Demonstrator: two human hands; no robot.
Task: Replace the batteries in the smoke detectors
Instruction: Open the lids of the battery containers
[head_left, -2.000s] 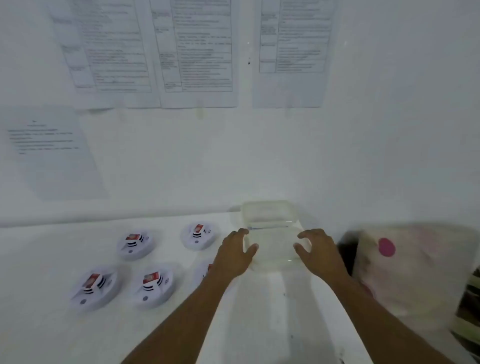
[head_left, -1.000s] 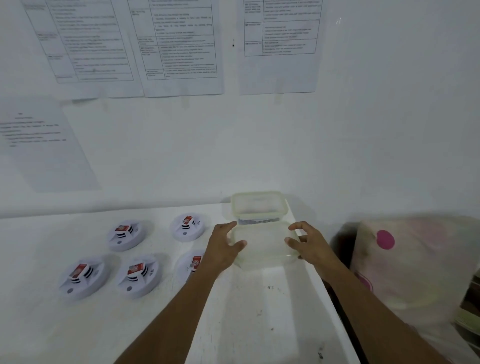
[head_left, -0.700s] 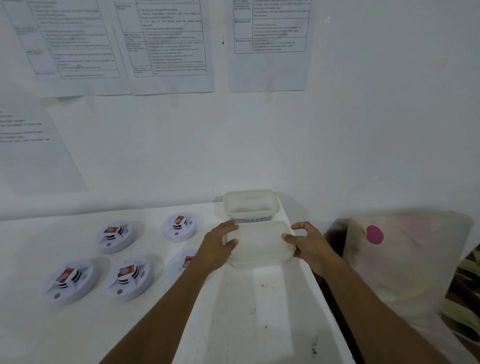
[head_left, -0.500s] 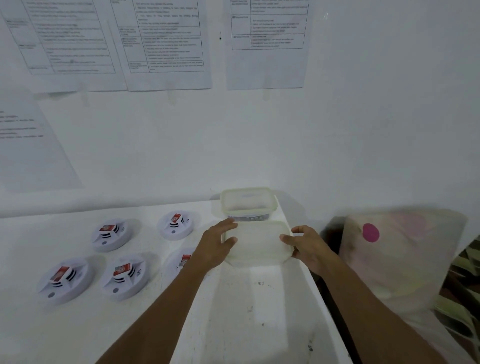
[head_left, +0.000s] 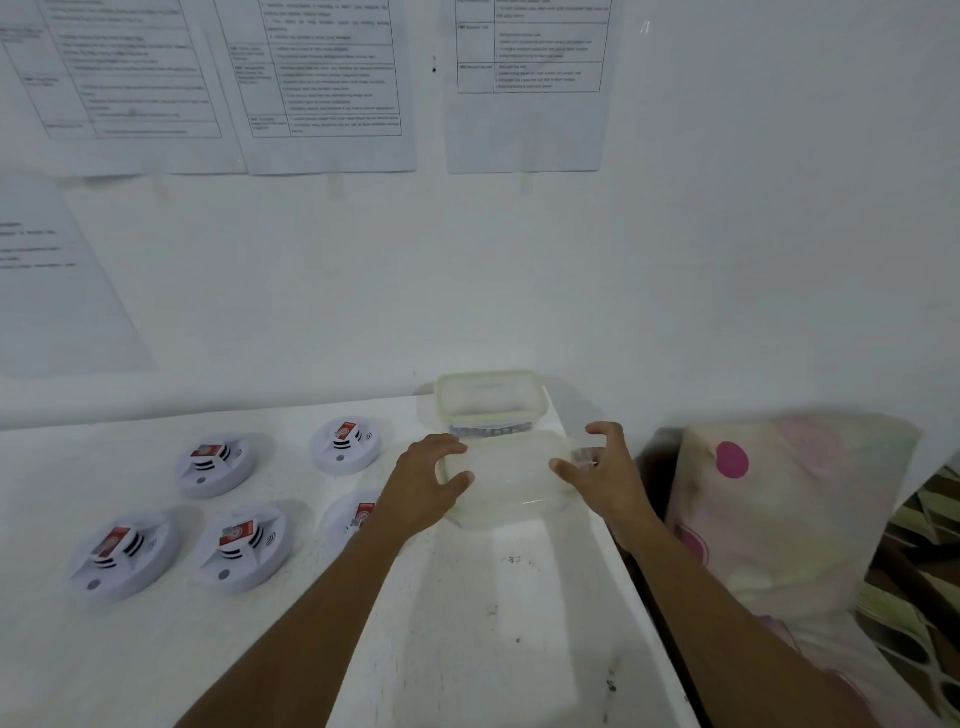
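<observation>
- Head view: an open clear plastic container (head_left: 506, 475) sits on the white table (head_left: 467, 623), near its right edge.
- The left hand (head_left: 423, 486) curves round the container's left end, thumb against its side. Whether it actually grips, I cannot tell.
- The right hand (head_left: 605, 475) is at the container's right end, fingers spread wide and blurred, thumb tip at the rim.
- A lidded plastic box (head_left: 491, 397) stands just behind the container, against the wall.
- Five smoke detectors (head_left: 241, 543) lie left of the container, each showing a red-labelled battery (head_left: 236, 532). The nearest one is partly hidden by the left forearm.
- A pillow (head_left: 779, 509) lies right of the container, off the table.
</observation>
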